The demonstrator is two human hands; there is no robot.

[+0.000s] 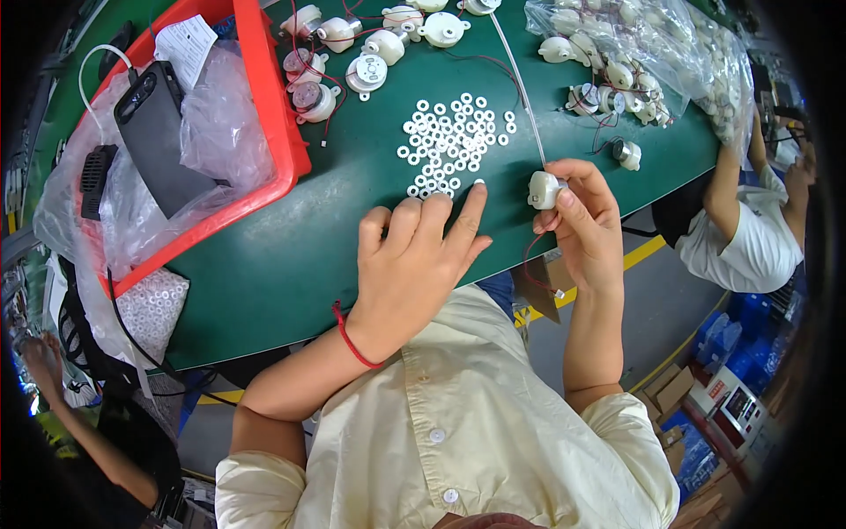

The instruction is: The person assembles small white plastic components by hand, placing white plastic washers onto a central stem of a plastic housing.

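In my right hand (589,220) is a small white geared motor (543,189), pinched between thumb and fingers. Its thin red and black wires (527,256) hang down to a small white plug (558,294). My left hand (410,251) lies palm down on the green table, fingers apart. Its index fingertip touches a small white gear (479,182) at the near edge of a loose spread of white gears (445,141). A thin pale strip (520,84) runs from the table's far side to just behind the motor in my right hand.
Several white motors with wires (339,33) lie at the far left. A clear plastic bag (617,35) of motors sits far right. At left, a red bin (286,150) holds plastic bags and a black phone-like device (154,132). Other people work at both sides.
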